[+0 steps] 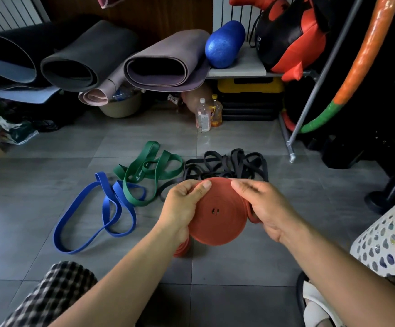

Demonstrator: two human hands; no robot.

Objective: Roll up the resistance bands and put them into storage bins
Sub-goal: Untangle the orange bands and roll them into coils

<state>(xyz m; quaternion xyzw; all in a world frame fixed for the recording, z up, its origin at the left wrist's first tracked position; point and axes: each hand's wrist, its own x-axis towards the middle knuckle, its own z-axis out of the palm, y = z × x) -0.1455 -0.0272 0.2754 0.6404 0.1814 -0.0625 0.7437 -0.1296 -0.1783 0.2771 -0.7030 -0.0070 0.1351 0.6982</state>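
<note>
A red resistance band (220, 215), wound into a flat coil, is held above the floor between both hands. My left hand (182, 208) grips its left side, thumb on the face. My right hand (266, 208) holds its right edge, where a loose end of the band curls under the palm. On the grey tiled floor beyond lie a blue band (102, 208) at the left, a green band (149, 171) in the middle and several tangled black bands (227, 166) at the right, all unrolled. A white perforated bin (389, 244) stands at the right edge.
Rolled yoga mats (85, 57) and a blue foam roller (224, 43) sit on a low shelf at the back. Two bottles (208, 114) stand on the floor below. A metal rack leg (290, 147) and dark equipment crowd the right. My checked trouser knee (50, 296) shows at bottom left.
</note>
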